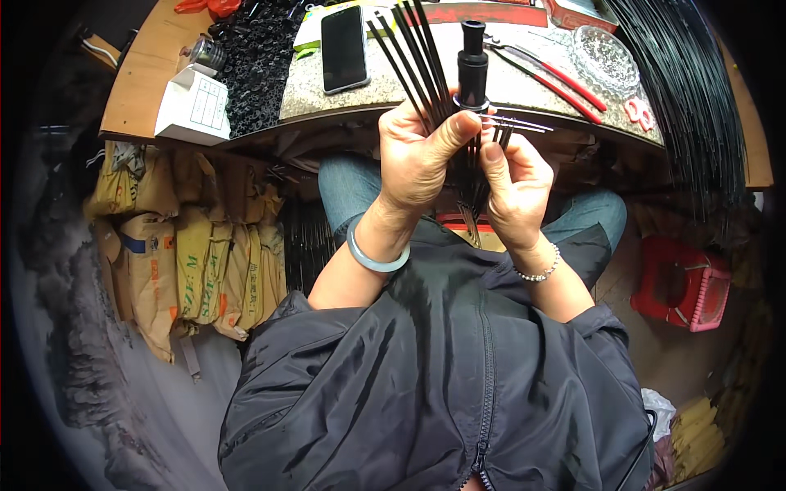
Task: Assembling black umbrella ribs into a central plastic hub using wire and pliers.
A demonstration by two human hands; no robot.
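left grip pinches rods; right grip, i cannot tell. rods look light, springy, slick: take mid-length.

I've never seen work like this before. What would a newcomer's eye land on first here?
First, the black rods fanning upward from the left hand at upper centre, with a stepped black cylinder at its thumb and the right hand close beside. Next, the dense sheaf of thin dark strands hanging over the front of the table at upper right. The red-handled pliers lie just right of the cylinder.
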